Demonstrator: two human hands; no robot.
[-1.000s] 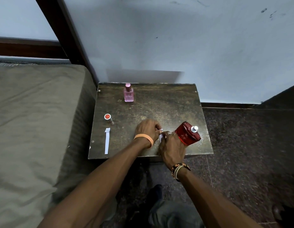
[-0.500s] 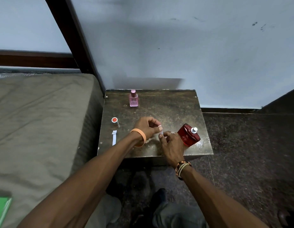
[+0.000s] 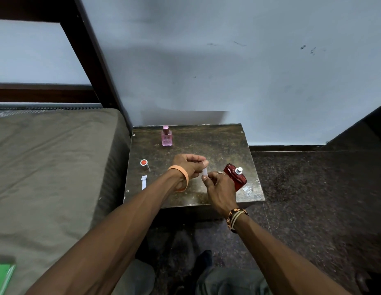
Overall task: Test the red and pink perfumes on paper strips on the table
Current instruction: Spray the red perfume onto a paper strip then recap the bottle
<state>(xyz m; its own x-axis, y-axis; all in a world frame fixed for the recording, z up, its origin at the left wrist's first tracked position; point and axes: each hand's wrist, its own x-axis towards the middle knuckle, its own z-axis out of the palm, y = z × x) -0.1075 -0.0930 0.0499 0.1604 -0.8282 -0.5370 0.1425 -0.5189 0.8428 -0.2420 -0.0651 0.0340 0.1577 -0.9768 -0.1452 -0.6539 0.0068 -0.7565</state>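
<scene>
I am leaning over the table (image 3: 219,143), and my left hand (image 3: 186,166) and right hand (image 3: 220,189) are meeting above its middle, a little toward the front edge. Both are holding the strip (image 3: 204,172). My left fingertips are pinching its upper end and my right thumb and forefinger its lower end, so it is standing nearly upright, clear of the table. The red bottle (image 3: 238,182) is leaning uncapped by the right edge with its sprayer up, touching the back of my right fingers; I cannot tell whether those fingers are also gripping it. The pink bottle (image 3: 166,137) is standing capped near the back edge, toward the left corner. The cap (image 3: 144,163) is lying by the left edge, with a second strip (image 3: 143,182) flat just in front of it. I judge I am readying the strip for the red spray, and the pink test is not yet begun. The next move calls for leaving the strip to my left hand, taking the red bottle firmly and aiming its sprayer at the strip's free end.
</scene>
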